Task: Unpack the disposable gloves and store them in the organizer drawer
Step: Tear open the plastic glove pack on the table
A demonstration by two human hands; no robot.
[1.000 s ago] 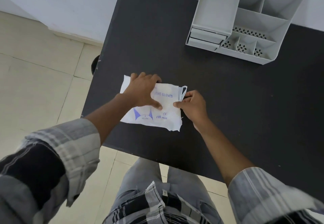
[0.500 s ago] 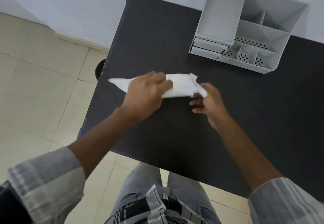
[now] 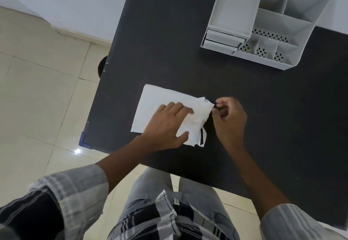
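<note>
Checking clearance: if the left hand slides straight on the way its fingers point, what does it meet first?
Probably the right hand. The left hand lies flat on the glove packet, fingers pointing towards the packet's torn right end, where the right hand's fingertips sit.

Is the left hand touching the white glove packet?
Touching. The head view shows the left hand lying flat with straight fingers on the glove packet.

Glove packet (image 3: 160, 100) thin crinkled white plastic; table (image 3: 244, 108) matt black.
</note>
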